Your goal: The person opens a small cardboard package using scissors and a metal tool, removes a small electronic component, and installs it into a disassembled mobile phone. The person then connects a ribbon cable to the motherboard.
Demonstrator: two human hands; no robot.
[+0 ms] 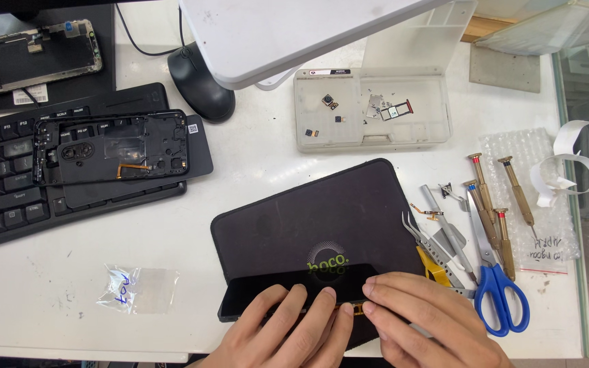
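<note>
Both hands worked at the tabletop's near edge: left hand (288, 332) pressed flat on a black phone screen (267, 294), right hand (425, 317) pinched narrowly on its orange flex cable (357, 310). Screen lies on the black mat (322, 218). Tweezers (431, 249), blue-handled scissors (499, 293) and screwdrivers (492, 204) lie just right.

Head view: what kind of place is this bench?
Probably a phone repair bench: a stripped black phone frame lies on the keyboard, small screwdrivers beside blue-handled scissors, tiny parts in a clear tray.
</note>
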